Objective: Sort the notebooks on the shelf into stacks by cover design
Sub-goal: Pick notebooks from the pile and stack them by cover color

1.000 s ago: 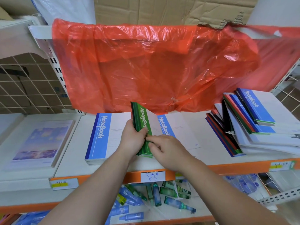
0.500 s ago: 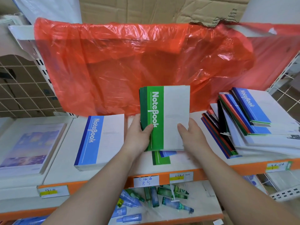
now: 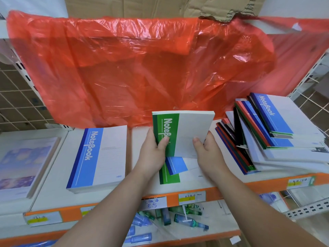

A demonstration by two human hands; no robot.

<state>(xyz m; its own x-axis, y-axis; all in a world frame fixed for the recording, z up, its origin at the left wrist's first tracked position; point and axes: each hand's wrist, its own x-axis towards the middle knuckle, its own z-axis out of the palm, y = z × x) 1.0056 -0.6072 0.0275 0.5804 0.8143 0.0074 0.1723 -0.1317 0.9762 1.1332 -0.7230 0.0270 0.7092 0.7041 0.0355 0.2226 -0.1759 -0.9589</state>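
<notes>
Notebooks, sorted in part, on a white shelf with an orange front lip. Landmark: the green-banded bundle held at the shelf's middle.

Red plastic sheet: hangs behind the bundle, across the whole back of the shelf.

Mixed pile: right of the bundle, near it; blue, red, green and dark spines, fanned and askew, a blue-banded book on top.

Blue-banded stack: left of the bundle, squared, lying flat.

Sky-picture notebook stack: farther left of the bundle, past the blue-banded stack.

Green-banded bundle: several books held together, tilted up off the shelf, cover facing the camera.

Left hand: grip closed on the bundle's spine side, thumb over the green band.

Right hand: grip closed on the bundle's lower right corner, thumb on the white cover.

Loose green-banded book and loose blue-banded book: lying flat directly below the bundle, the blue one over the green.

Price tags: on the lip below the bundle.

Tubes: lower shelf, below the bundle.
</notes>
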